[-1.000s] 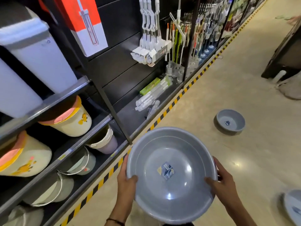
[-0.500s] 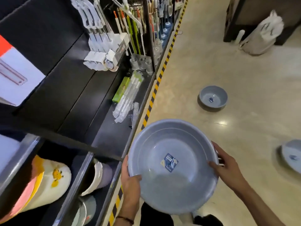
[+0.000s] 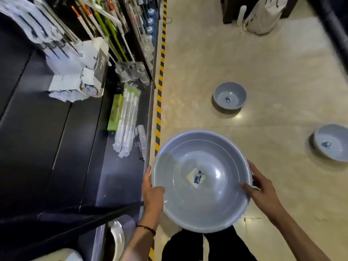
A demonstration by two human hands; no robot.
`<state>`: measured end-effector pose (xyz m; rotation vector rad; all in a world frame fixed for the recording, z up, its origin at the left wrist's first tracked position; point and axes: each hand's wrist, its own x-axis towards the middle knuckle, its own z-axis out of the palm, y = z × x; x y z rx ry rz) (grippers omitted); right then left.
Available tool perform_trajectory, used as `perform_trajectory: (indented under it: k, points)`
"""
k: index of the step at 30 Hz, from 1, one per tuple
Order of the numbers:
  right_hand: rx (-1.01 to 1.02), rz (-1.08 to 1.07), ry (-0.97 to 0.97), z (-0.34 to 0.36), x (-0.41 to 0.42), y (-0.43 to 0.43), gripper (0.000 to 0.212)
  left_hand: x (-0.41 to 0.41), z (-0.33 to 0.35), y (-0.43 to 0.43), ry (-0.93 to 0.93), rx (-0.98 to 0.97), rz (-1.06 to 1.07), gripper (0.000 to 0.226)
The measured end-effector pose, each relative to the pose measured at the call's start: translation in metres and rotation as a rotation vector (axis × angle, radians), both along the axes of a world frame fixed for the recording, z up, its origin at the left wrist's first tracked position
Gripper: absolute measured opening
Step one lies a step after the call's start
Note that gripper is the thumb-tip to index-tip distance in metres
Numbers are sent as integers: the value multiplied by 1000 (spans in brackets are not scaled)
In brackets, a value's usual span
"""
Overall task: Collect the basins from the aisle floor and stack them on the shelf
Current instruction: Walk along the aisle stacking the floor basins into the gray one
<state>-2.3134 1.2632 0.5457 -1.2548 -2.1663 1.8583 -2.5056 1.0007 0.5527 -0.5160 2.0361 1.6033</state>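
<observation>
Both hands are full with the big basin (image 3: 201,180) at bottom center, so that blocks the middle. Left of it, the dark shelf (image 3: 120,178) has a bare patch right beside the left hand (image 3: 152,193). Further up that shelf it's cluttered: wrapped white rods (image 3: 127,119), a green box (image 3: 114,112). Floor on the right is mostly open, except a small basin (image 3: 229,97) at center right and another basin (image 3: 332,142) at the right edge.

View tilted down: buckets gone at 9 o'clock, second floor basin (image 3: 331,141) fully in at 3 o'clock.
</observation>
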Motion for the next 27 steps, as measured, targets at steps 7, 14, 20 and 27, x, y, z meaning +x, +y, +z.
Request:
perform_trajectory:
  k: [7, 14, 20, 27]
  points:
    - [-78, 2, 24, -57, -39, 12, 74, -40, -54, 17, -15, -14, -20, 88]
    - [-198, -104, -125, -144, -71, 22, 79, -61, -131, 32, 18, -60, -68, 82]
    - [-126, -108, -239, -245, -99, 25, 58, -81, -221, 30, 15, -55, -196, 78]
    - [-119, -205, -260, -373, -129, 13, 59, -113, -361, 39, 15, -97, -208, 96]
